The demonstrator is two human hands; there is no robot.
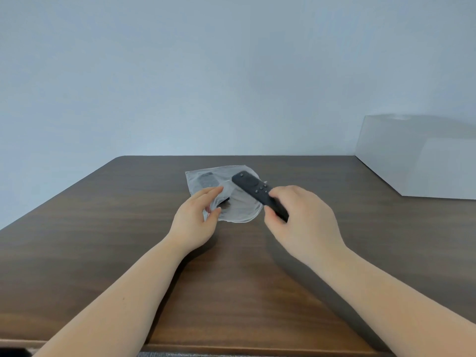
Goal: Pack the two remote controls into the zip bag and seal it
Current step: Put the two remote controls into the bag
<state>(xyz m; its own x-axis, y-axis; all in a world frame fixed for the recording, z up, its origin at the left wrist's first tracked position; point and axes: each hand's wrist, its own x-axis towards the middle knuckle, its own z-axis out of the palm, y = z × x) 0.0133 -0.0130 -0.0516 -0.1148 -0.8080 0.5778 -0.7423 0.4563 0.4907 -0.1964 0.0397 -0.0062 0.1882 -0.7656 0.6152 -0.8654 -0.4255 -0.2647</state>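
Right hand grips the black remote by its near end, nose aimed at ten o'clock over the zip bag. Left hand pinches the bag's near edge on the table; the second remote lies inside, at the bag's eleven o'clock corner.

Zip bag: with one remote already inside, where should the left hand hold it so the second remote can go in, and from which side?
Probably the near edge of the zip bag, at its mouth, approached from the left, where the left hand is now. The bag lies flat and limp on the table, so pinching only the top layer there should lift it open toward the remote in the right hand.
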